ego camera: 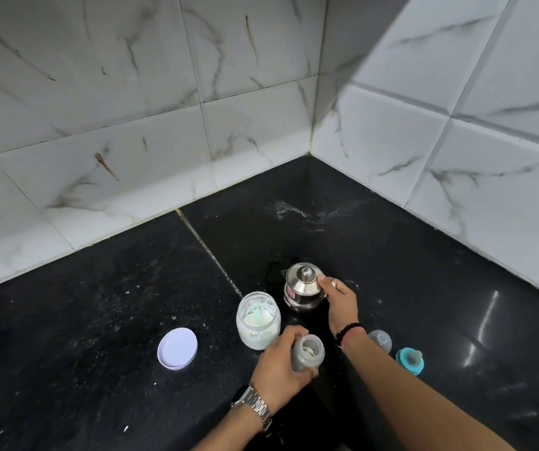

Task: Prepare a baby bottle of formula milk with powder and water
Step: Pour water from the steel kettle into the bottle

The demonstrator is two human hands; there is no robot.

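My left hand (279,362) grips an open, grey translucent baby bottle (307,353) that stands on the black counter, with some powder visible inside. My right hand (339,301) holds the right side of a small steel kettle (304,288) with a knobbed lid, its handle hidden under my fingers. An open glass jar of white formula powder (258,320) with a pale green scoop inside stands just left of the kettle. The jar's white lid (177,349) lies flat further left. A clear bottle cap (381,340) and a teal ring with its teat (410,360) lie right of my forearm.
The black stone counter (99,320) carries scattered powder specks and a wet patch (273,271) behind the kettle. White marbled tile walls (131,125) meet in a corner at the back and close in along the right.
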